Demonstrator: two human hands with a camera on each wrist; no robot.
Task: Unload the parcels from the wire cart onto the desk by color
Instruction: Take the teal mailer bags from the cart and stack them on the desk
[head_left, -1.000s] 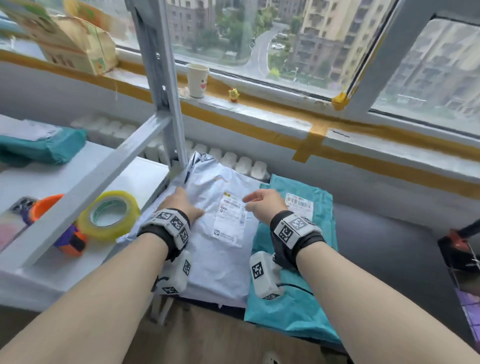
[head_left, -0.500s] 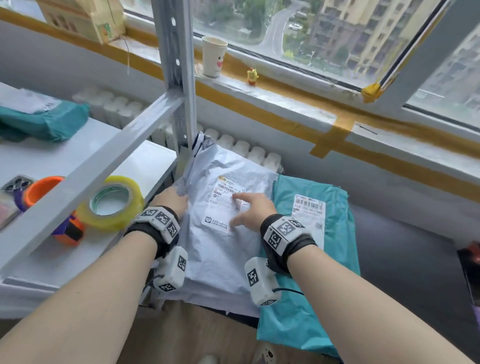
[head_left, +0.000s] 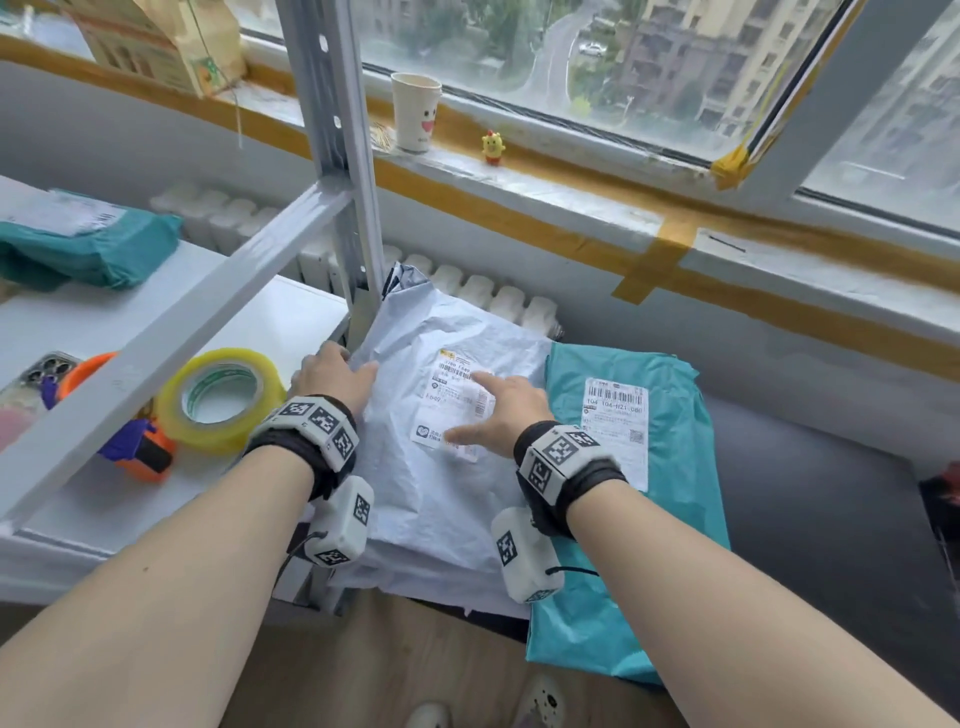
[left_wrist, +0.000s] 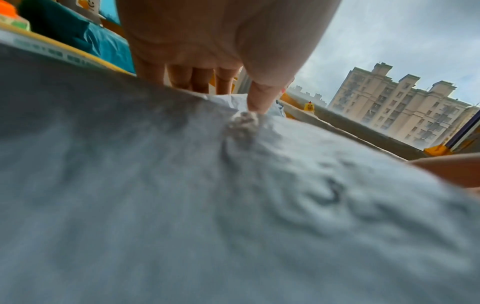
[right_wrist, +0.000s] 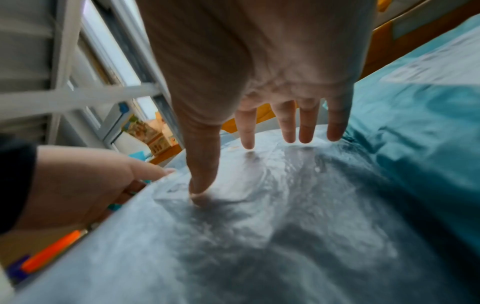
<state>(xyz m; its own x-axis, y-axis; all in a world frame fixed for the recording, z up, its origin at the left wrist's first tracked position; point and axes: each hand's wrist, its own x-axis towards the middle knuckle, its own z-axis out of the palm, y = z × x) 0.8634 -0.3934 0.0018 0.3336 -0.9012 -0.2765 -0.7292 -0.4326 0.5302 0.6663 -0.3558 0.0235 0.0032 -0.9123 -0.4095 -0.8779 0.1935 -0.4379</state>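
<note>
A white-grey plastic parcel (head_left: 431, 493) with a shipping label lies beside a teal parcel (head_left: 670, 525) on the dark desk (head_left: 810, 499); both overhang its front edge. My left hand (head_left: 337, 371) grips the white parcel's left edge. In the left wrist view the thumb (left_wrist: 255, 102) presses a crease into the top while the fingers (left_wrist: 197, 80) curl down over the edge. My right hand (head_left: 488, 410) lies flat on the label, and its spread fingers (right_wrist: 291, 131) press the white parcel (right_wrist: 259, 236). The teal parcel (right_wrist: 428, 144) sits just right of that hand. No wire cart is in view.
A grey metal shelf frame (head_left: 337, 156) stands at the left. Its white shelf (head_left: 249, 322) holds a yellow tape roll (head_left: 221, 397), an orange tape dispenser (head_left: 140, 452), a phone (head_left: 31, 384) and another teal parcel (head_left: 88, 249). A paper cup (head_left: 415, 111) and a chick toy (head_left: 492, 147) stand on the windowsill.
My right hand went from curled at the label's right to flat, with its fingers spread on the label. My left hand slid to the parcel's left edge and took hold.
</note>
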